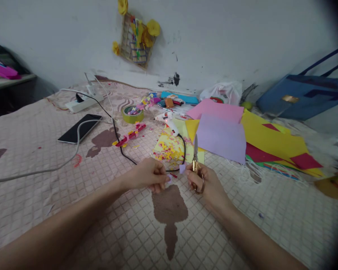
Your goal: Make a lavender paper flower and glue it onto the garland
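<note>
Forearms (73,217) in foreground. Right hand (210,183) grips gold scissors (195,165), seemingly pinching purple square (182,168); left hand (148,174) pinches lilac scrap (169,178), over patterned cloth (124,232). Best keep blades (196,147) clear of left hand, black cord (184,148).

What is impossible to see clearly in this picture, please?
All in the head view:
Purple scrap: partly hidden by the left grip.
Scissors: handles partly hidden by the right grip.
Blue bag: cut off by the right edge.
Writing on the wall: too faint to read.
Paper bits: too small and heaped to count.
</note>
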A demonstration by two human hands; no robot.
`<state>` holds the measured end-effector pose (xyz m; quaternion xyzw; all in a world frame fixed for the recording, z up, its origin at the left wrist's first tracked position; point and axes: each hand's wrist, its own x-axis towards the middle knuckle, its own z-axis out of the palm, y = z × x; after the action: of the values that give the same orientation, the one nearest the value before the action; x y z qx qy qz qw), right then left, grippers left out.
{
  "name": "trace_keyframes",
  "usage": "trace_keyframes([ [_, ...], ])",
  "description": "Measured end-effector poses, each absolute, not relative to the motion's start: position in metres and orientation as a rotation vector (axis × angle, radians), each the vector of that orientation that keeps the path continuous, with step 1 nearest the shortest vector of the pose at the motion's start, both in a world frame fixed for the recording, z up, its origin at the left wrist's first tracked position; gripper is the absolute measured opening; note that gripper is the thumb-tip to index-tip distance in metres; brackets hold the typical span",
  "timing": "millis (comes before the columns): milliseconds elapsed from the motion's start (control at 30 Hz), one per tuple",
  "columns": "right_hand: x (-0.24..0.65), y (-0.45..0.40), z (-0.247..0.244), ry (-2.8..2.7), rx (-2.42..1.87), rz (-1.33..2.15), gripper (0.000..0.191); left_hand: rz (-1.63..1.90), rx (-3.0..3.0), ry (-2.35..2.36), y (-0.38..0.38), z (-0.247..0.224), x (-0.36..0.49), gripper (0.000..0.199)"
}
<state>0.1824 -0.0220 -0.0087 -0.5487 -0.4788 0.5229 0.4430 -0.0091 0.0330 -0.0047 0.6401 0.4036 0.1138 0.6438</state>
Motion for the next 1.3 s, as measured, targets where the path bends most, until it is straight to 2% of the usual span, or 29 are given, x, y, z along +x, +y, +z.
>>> trace_keyframes([
  [67, 0.182, -0.022, -0.008, -1.165, -1.360, 1.312, 0.010, 0.263, 1.549, 0.969, 0.032, -0.006, -0.011, 0.026],
  [167, 0.180, -0.024, -0.008, -1.153, -1.352, 1.347, 0.011, 0.459, 1.614, 1.023, 0.030, -0.005, -0.007, 0.021],
  [333, 0.172, -0.028, -0.007, -1.196, -1.337, 1.346, 0.017, 0.585, 1.353, 0.795, 0.021, -0.001, 0.007, 0.022],
  [433, 0.170, -0.030, -0.008, -1.227, -1.314, 1.363, 0.017, 0.639, 1.270, 0.812, 0.016, -0.004, 0.011, 0.023],
  [767, 0.178, -0.026, -0.005, -1.255, -1.318, 1.398, 0.021, 0.625, 1.382, 0.821, 0.015, -0.003, 0.009, 0.017],
  [1067, 0.180, -0.026, -0.009, -1.269, -1.260, 1.462, 0.021, 0.447, 0.943, 0.738, 0.017, -0.006, 0.009, 0.022],
  [1300, 0.180, -0.025, -0.011, -1.283, -1.252, 1.455, 0.020, 0.410, 0.854, 0.732, 0.018, -0.003, 0.008, 0.022],
])
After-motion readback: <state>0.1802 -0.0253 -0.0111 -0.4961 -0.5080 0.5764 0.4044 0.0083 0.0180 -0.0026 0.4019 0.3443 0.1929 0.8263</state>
